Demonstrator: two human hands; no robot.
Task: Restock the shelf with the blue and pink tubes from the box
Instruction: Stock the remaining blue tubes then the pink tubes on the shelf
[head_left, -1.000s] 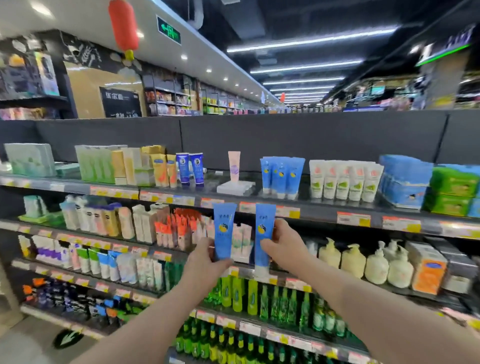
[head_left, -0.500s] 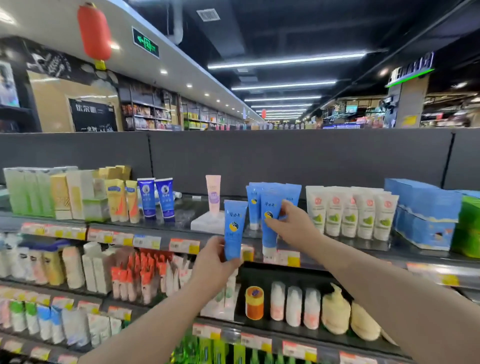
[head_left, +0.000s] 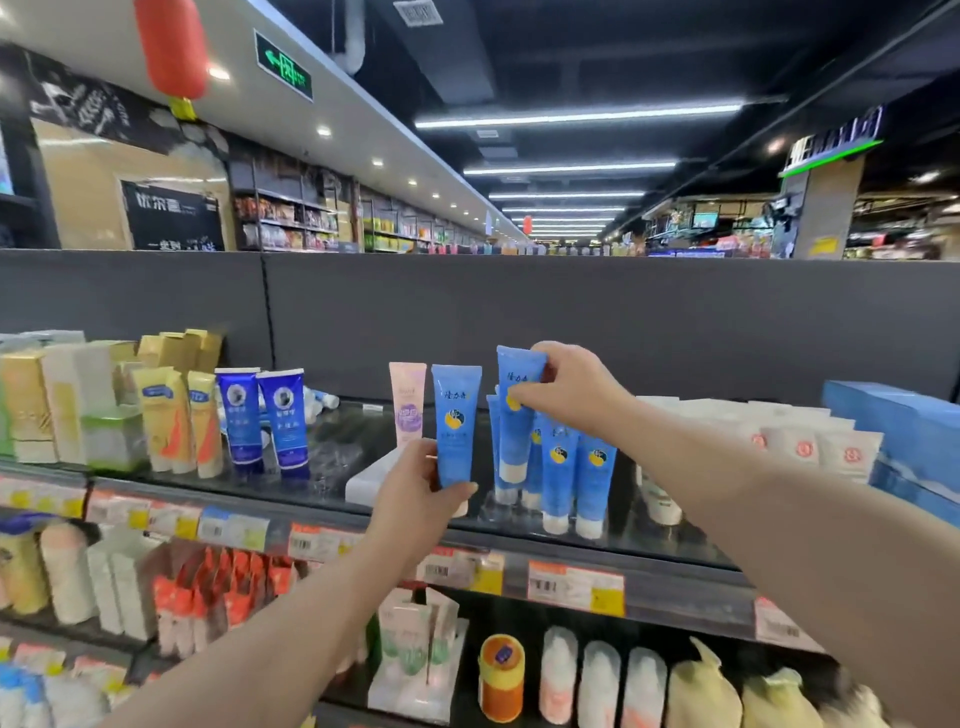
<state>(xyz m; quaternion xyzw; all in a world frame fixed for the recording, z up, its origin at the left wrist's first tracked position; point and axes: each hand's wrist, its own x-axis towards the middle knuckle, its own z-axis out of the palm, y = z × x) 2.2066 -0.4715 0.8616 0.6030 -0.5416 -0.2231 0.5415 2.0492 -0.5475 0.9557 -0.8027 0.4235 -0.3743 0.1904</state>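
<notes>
Plainly the placing step is in hand: the top shelf (head_left: 332, 457) carries a standing row of blue tubes (head_left: 576, 467), and both hands are up at it with one more blue tube each. The right hand (head_left: 571, 389) is over the row's left end, thumb and fingers pinched on the upper part of the right-hand tube (head_left: 514, 447), which hangs cap down among the row; whether its cap touches the shelf I cannot tell. The left hand (head_left: 415, 499), just left of the row, has its fingers curled round the lower end of the left-hand tube (head_left: 454, 426), held upright in front of the shelf. A pink tube (head_left: 408, 405) stands just left of the row on a white stand (head_left: 363, 483). The box is not in view. The next move, I judge, calls for easing the right-hand tube down until it stands, letting go without tipping its neighbours, then setting the left-hand tube at the row's left end. The shelf surface is dark and glossy. A grey back panel (head_left: 675, 322) rises behind the row, white tubes (head_left: 805, 447) stand to its right, and price tags (head_left: 571, 587) run below it. Overhead is a black ceiling with strip lights; high to the row's left hang a red lantern (head_left: 171, 47) and a green exit sign (head_left: 283, 67).
</notes>
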